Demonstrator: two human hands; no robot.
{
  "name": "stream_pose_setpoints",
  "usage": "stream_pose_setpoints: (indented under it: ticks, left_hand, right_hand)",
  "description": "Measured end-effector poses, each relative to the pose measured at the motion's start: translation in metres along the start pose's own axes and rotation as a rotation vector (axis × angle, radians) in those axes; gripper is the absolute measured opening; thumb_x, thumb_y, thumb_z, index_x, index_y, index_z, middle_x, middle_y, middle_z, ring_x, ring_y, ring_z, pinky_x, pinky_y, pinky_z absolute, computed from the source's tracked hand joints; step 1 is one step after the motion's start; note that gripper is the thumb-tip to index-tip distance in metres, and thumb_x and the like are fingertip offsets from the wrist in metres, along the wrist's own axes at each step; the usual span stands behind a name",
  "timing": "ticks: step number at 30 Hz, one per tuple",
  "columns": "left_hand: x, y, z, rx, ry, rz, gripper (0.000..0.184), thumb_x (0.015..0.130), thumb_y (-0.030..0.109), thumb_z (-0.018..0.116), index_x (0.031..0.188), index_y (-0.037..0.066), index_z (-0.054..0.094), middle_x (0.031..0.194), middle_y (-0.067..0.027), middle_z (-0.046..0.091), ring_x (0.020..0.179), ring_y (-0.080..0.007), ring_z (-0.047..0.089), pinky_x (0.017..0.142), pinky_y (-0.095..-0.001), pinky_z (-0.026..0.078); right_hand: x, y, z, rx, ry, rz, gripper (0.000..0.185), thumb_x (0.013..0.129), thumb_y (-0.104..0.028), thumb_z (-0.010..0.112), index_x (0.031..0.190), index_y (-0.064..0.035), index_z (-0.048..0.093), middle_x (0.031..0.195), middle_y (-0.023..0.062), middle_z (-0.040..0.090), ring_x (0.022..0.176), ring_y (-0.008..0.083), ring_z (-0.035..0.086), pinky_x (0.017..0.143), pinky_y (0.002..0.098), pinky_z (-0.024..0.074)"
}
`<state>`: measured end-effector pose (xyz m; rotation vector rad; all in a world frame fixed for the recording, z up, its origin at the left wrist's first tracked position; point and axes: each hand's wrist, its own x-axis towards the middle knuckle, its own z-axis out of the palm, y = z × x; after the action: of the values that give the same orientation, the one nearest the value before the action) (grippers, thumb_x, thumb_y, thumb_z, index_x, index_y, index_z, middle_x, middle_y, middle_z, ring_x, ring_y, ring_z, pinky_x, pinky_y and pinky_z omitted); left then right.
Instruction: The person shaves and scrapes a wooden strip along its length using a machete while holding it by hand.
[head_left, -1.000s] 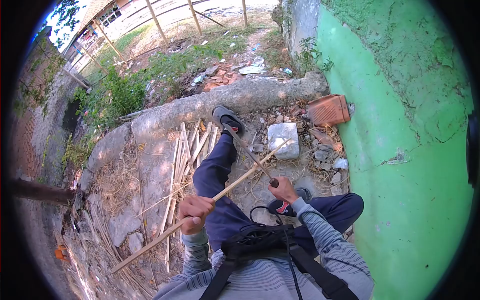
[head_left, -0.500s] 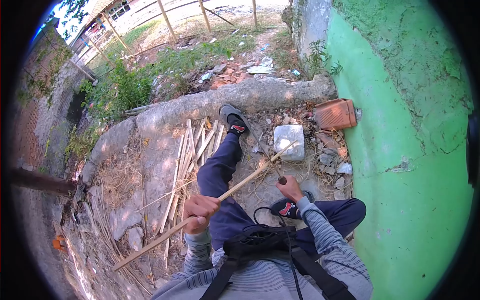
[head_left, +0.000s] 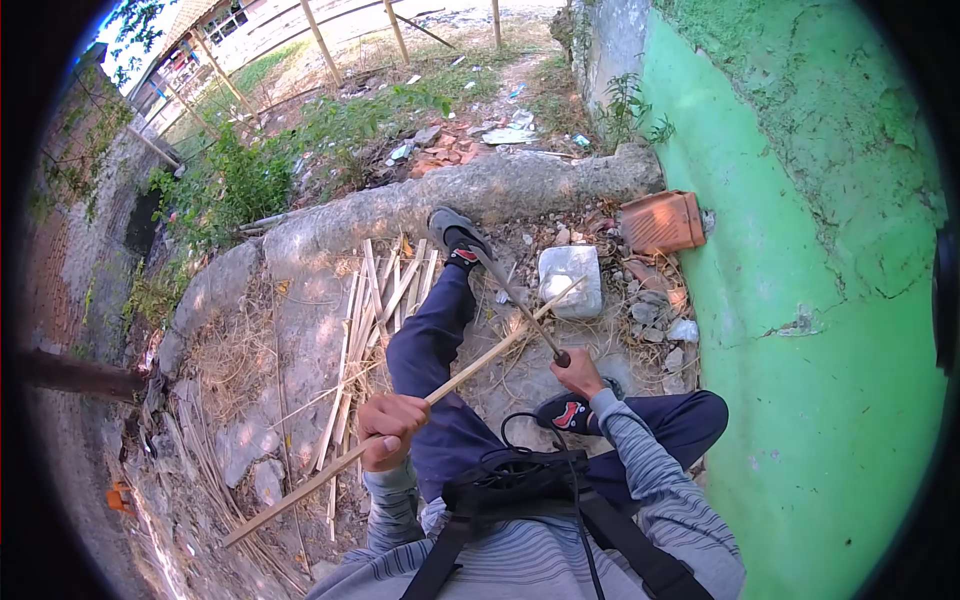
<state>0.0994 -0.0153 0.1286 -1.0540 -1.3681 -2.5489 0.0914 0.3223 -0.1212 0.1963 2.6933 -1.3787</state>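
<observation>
My left hand (head_left: 392, 430) is closed around a long, pale bamboo strip (head_left: 474, 370). The strip slants from the lower left up across my leg, its far end over a white stone block (head_left: 573, 268). In my right hand (head_left: 580, 373) is the dark handle of a machete (head_left: 515, 298), its long narrow blade pointing up and left near my shoe (head_left: 458, 233). Blade and strip cross close to the block; whether they touch, I cannot tell. Several split bamboo strips (head_left: 357, 325) lie in a loose pile left of my leg.
A green wall (head_left: 790, 420) rises close on the right. An orange brick (head_left: 661, 223) and rubble (head_left: 650, 310) lie beside it. Ahead runs a low concrete ledge (head_left: 400, 212), with bushes (head_left: 232, 178) beyond. A dark cable hangs at my waist.
The machete's blade has turned slightly and shows more of its flat side. Both hands keep their grips and nearly the same places. The whole view has shifted a little.
</observation>
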Motion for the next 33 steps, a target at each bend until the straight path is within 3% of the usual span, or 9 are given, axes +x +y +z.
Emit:
stream_pose_setpoints:
  ticks: [3,8,14,17,21,25,27,29,33]
  left_hand:
    - [0.001,0.000,0.001,0.001,-0.014,0.004,0.050,0.078,0.024,0.058,0.047,0.013,0.020,0.040,-0.0005,0.020,0.034,-0.0161,0.015,0.041,-0.0359,0.018]
    - [-0.008,0.002,-0.007,0.020,0.013,-0.019,0.048,0.077,0.025,0.057,0.047,0.011,0.022,0.041,-0.0010,0.021,0.035,-0.0167,0.017,0.043,-0.0360,0.020]
    - [-0.004,0.001,-0.012,0.003,0.063,-0.007,0.050,0.078,0.024,0.058,0.048,0.014,0.019,0.041,0.0005,0.019,0.036,-0.0160,0.014,0.043,-0.0363,0.017]
    - [-0.005,0.002,-0.011,0.001,0.039,-0.028,0.050,0.078,0.024,0.057,0.048,0.014,0.019,0.041,0.0006,0.019,0.036,-0.0160,0.014,0.043,-0.0362,0.017]
    - [-0.006,-0.001,-0.005,-0.003,0.026,-0.029,0.050,0.079,0.023,0.058,0.048,0.014,0.020,0.041,0.0005,0.020,0.035,-0.0159,0.015,0.043,-0.0360,0.017]
    - [-0.006,-0.001,-0.008,0.012,0.047,0.011,0.050,0.079,0.023,0.058,0.048,0.014,0.020,0.041,0.0003,0.020,0.035,-0.0159,0.015,0.043,-0.0359,0.018]
    - [-0.004,0.000,-0.010,0.032,0.017,-0.051,0.049,0.077,0.027,0.057,0.047,0.009,0.024,0.042,-0.0016,0.020,0.036,-0.0181,0.017,0.044,-0.0363,0.020]
    - [-0.001,-0.001,-0.008,0.029,0.006,-0.046,0.048,0.077,0.026,0.057,0.047,0.009,0.023,0.042,-0.0014,0.020,0.036,-0.0180,0.017,0.044,-0.0363,0.020]
    - [0.001,-0.001,0.001,0.012,-0.043,-0.019,0.050,0.078,0.024,0.058,0.048,0.013,0.020,0.040,-0.0003,0.021,0.034,-0.0167,0.016,0.042,-0.0359,0.019]
  right_hand:
    - [0.002,0.008,0.002,-0.038,0.012,0.003,0.028,0.079,-0.025,0.071,0.083,0.0018,0.068,0.073,0.0240,0.065,0.072,0.0411,0.067,0.069,0.0484,0.0500]
    - [0.030,0.039,0.002,-0.033,0.105,0.195,0.029,0.078,-0.025,0.070,0.080,0.0038,0.068,0.071,0.0238,0.066,0.068,0.0393,0.067,0.066,0.0479,0.0499]
    - [0.001,0.005,0.000,-0.024,-0.015,-0.031,0.027,0.079,-0.026,0.070,0.081,0.0015,0.068,0.072,0.0227,0.067,0.071,0.0401,0.068,0.067,0.0479,0.0509]
    - [0.001,0.011,0.000,-0.090,0.012,-0.016,0.026,0.080,-0.026,0.070,0.082,0.0001,0.068,0.076,0.0232,0.068,0.075,0.0414,0.069,0.069,0.0484,0.0523]
    - [0.031,0.071,0.001,-0.079,0.081,0.224,0.028,0.080,-0.029,0.069,0.083,-0.0005,0.070,0.080,0.0243,0.070,0.080,0.0428,0.070,0.072,0.0491,0.0537]
    - [0.023,0.043,-0.004,-0.088,0.102,0.152,0.028,0.080,-0.028,0.069,0.082,0.0000,0.070,0.080,0.0251,0.069,0.078,0.0435,0.069,0.071,0.0498,0.0529]
    - [0.005,0.029,-0.003,-0.008,0.069,0.164,0.026,0.079,-0.026,0.069,0.082,0.0002,0.069,0.079,0.0250,0.068,0.076,0.0436,0.068,0.070,0.0501,0.0515]
    - [-0.005,0.027,0.000,-0.006,0.009,0.021,0.026,0.080,-0.026,0.069,0.082,0.0003,0.068,0.076,0.0247,0.067,0.075,0.0437,0.067,0.069,0.0498,0.0504]
    - [0.014,0.058,-0.003,-0.081,0.098,0.132,0.026,0.078,-0.026,0.069,0.086,-0.0015,0.071,0.079,0.0242,0.068,0.078,0.0435,0.068,0.071,0.0502,0.0514]
